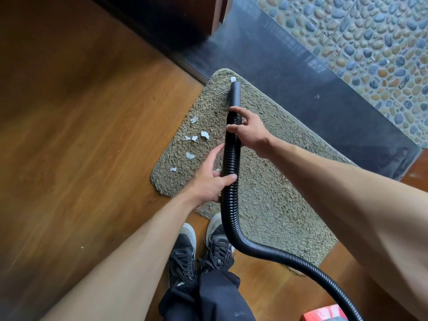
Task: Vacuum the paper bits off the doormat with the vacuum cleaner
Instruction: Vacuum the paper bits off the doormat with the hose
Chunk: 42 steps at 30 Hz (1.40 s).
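Both hands' grip wraps the black hose (229, 163) over a shaggy doormat (266, 193) on wooden floor (81, 112).

Looks like a home, right by a doorway: brown wood floor (81, 112), a fuzzy doormat (266, 193) beside a dark stone step (289, 72), pebble floor (370, 42) past it.

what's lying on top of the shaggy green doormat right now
On the shaggy green doormat lie scattered white paper bits, one beside the black vacuum nozzle. The ribbed black hose and hands hide the pile beneath them.
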Available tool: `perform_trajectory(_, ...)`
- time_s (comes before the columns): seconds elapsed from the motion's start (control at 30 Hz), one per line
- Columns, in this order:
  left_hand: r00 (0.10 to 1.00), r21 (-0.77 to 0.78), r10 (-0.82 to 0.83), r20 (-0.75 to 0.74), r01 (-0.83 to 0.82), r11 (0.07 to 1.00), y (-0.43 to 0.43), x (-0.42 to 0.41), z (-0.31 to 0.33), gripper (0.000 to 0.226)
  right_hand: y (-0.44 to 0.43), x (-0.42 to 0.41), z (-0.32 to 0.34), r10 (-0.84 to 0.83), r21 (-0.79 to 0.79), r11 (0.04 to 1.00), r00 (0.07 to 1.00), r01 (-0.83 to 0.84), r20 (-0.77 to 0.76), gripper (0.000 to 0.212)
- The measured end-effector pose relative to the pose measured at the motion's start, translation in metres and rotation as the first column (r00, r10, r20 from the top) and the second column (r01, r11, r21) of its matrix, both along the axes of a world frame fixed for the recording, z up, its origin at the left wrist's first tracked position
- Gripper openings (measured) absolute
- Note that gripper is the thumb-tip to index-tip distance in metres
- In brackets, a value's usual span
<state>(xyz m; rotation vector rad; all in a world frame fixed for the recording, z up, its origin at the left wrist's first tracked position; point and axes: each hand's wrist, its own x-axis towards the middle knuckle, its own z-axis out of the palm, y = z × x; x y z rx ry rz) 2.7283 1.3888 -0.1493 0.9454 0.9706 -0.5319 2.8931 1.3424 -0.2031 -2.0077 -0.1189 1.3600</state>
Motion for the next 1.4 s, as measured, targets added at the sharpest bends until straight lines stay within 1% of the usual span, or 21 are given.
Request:
perform_trajectory(0.13, 1.000, 0.003, -0.009, 0.009, 0.009, 1.000, 0.001, 0.009, -0.003, 0.084, 0.002, 0.007, -0.001, 0.003, -0.038, 0.999, 0.999, -0.002, 0.050, 0.065)
perform_trajectory(0.3, 1.000, -0.010, 0.012, 0.010, -0.012, 1.000, 0.004, 0.007, -0.006, 0.082, 0.009, 0.004, -0.001, 0.030, -0.032, 0.999, 0.998, -0.028, 0.056, 0.065)
perform_trajectory(0.4, 0.998, -0.018, 0.058, -0.008, -0.058, 0.998, 0.007, 0.000, -0.007, 0.081, 0.016, -0.002, -0.001, 0.077, -0.037, 0.997, 0.994, -0.074, 0.080, 0.069)
perform_trajectory(0.53, 0.997, -0.015, 0.081, -0.015, -0.081, 0.997, 0.010, -0.005, -0.008, 0.080, 0.025, -0.006, 0.000, 0.127, -0.031, 0.992, 0.987, -0.125, 0.095, 0.065)
perform_trajectory(0.67, 0.999, -0.010, 0.051, -0.018, -0.051, 0.999, 0.003, -0.005, -0.005, 0.081, 0.013, -0.010, -0.003, 0.103, -0.053, 0.994, 0.988, -0.097, 0.113, 0.074)
perform_trajectory(0.73, 1.000, -0.017, 0.026, -0.015, -0.026, 1.000, -0.004, -0.008, 0.000, 0.081, 0.001, -0.013, 0.001, 0.066, -0.049, 0.997, 0.995, -0.063, 0.070, 0.072)
perform_trajectory(0.8, 1.000, -0.030, 0.008, -0.011, -0.009, 0.999, -0.011, -0.013, 0.005, 0.082, -0.011, -0.017, 0.008, 0.030, -0.043, 0.999, 0.999, -0.028, 0.027, 0.066)
perform_trajectory(0.97, 0.999, -0.045, -0.021, -0.026, 0.020, 0.999, -0.021, -0.039, 0.020, 0.083, -0.031, -0.038, 0.017, -0.025, -0.036, 0.999, 0.988, 0.019, -0.150, 0.062)
perform_trajectory(1.1, 0.999, -0.039, -0.024, -0.040, 0.022, 0.999, -0.027, -0.066, 0.028, 0.082, -0.038, -0.064, 0.022, -0.043, -0.036, 0.999, 0.979, 0.036, -0.200, 0.061)
perform_trajectory(1.27, 0.998, -0.022, 0.002, -0.063, -0.004, 1.000, -0.035, -0.098, 0.036, 0.081, -0.041, -0.095, 0.027, -0.024, -0.044, 0.999, 0.969, 0.014, -0.248, 0.060)
perform_trajectory(1.4, 0.994, -0.040, 0.070, -0.089, -0.074, 0.996, -0.040, -0.116, 0.041, 0.079, -0.039, -0.114, 0.027, -0.007, -0.052, 0.999, 0.964, -0.007, -0.267, 0.060)
